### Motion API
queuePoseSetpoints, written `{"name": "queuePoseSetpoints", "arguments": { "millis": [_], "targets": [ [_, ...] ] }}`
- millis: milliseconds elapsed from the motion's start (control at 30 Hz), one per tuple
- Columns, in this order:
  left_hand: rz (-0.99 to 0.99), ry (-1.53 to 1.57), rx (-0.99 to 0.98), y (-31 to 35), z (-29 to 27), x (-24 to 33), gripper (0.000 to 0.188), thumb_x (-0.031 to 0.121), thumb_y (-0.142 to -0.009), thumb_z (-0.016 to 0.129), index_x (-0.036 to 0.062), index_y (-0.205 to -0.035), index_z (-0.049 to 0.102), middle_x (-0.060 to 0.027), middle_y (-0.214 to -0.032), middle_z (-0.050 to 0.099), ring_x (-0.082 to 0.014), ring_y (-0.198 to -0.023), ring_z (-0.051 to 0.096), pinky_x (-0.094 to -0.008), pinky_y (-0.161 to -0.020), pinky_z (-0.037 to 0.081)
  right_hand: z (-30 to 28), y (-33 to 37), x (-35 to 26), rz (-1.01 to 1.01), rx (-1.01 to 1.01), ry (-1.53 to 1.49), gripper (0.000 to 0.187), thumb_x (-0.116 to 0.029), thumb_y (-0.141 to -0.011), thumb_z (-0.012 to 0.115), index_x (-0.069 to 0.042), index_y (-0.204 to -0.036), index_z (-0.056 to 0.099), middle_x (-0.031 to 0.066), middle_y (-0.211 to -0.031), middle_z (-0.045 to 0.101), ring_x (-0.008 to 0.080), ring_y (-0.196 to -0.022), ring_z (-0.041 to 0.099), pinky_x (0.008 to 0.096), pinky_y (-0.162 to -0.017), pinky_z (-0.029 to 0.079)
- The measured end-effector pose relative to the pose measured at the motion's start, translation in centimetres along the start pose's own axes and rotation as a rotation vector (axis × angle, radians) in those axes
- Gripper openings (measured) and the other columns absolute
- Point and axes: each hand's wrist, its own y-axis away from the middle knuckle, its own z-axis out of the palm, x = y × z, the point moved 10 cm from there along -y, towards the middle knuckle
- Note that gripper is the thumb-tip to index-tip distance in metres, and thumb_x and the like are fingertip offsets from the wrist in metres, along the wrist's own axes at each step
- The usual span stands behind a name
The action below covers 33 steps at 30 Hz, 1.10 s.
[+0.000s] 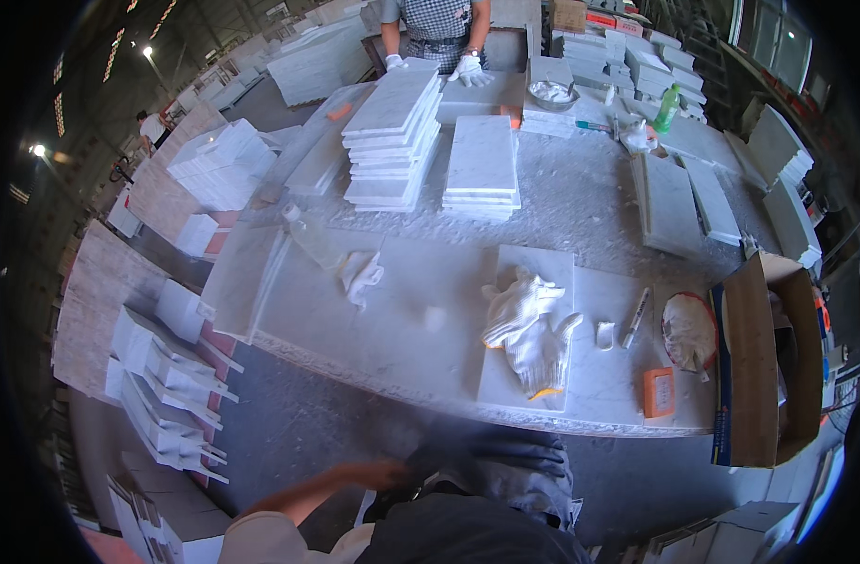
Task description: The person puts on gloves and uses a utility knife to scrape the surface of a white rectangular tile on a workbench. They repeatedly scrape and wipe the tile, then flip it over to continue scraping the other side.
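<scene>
My left hand (383,474) is low in front of my body, beside the dark clothing at my waist. Its fingers are blurred and partly hidden, so what it holds, if anything, cannot be made out. My right hand does not show. On the table ahead, a pair of white knit gloves (535,329) with a yellow-orange cuff edge lies on a marble slab (554,262). To their right are a marker pen (636,318), a small white piece (605,336), a round white pad with a red rim (688,331) and an orange block (657,392).
An opened cardboard box (763,367) stands at the table's right end. Stacked marble slabs (390,99) rise toward the back, where a gloved co-worker (439,23) stands. A clear bottle (312,237) and a crumpled cloth (361,276) lie left. Racked slabs (167,404) flank the floor.
</scene>
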Motion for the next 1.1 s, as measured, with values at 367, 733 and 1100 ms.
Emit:
{"name": "queuePoseSetpoints", "arguments": {
  "millis": [367, 733, 1100],
  "targets": [
    [-0.276, 0.466, 0.012, 5.1, 10.9, -6.0, 0.047, 0.018, -0.102, 0.067, -0.0001, -0.145, 0.058, -0.013, -0.14, 0.066, -0.0215, -0.127, 0.06, -0.0386, -0.108, 0.048, -1.1, 12.1, 2.2, 0.101, -0.335, 0.118, 0.026, -0.02, -0.103, 0.064, 0.0, -0.118, 0.072, 0.0097, -0.095, 0.076, 0.0195, -0.089, 0.074, 0.0344, -0.079, 0.058],
    [-0.33, 0.353, -0.049, 5.4, 12.2, -8.6, 0.043, 0.021, -0.098, 0.07, 0.0034, -0.137, 0.067, -0.0134, -0.126, 0.074, -0.0224, -0.113, 0.069, -0.0388, -0.098, 0.053, -3.4, 13.4, 4.3, -0.048, -0.35, 0.013, 0.024, -0.018, -0.105, 0.064, -0.001, -0.119, 0.072, 0.0086, -0.093, 0.074, 0.0171, -0.087, 0.071, 0.0329, -0.081, 0.057],
    [-0.147, -0.18, 0.521, 1.6, -11.7, 5.8, 0.025, 0.026, -0.102, 0.067, 0.0048, -0.112, 0.074, -0.0136, -0.093, 0.074, -0.0258, -0.085, 0.069, -0.041, -0.08, 0.054, -14.0, 6.0, -13.8, -0.658, 0.244, 0.166, 0.014, -0.008, -0.102, 0.069, 0.001, -0.112, 0.072, 0.0082, -0.097, 0.077, 0.0133, -0.084, 0.071, 0.0295, -0.078, 0.058]
  ]
}}
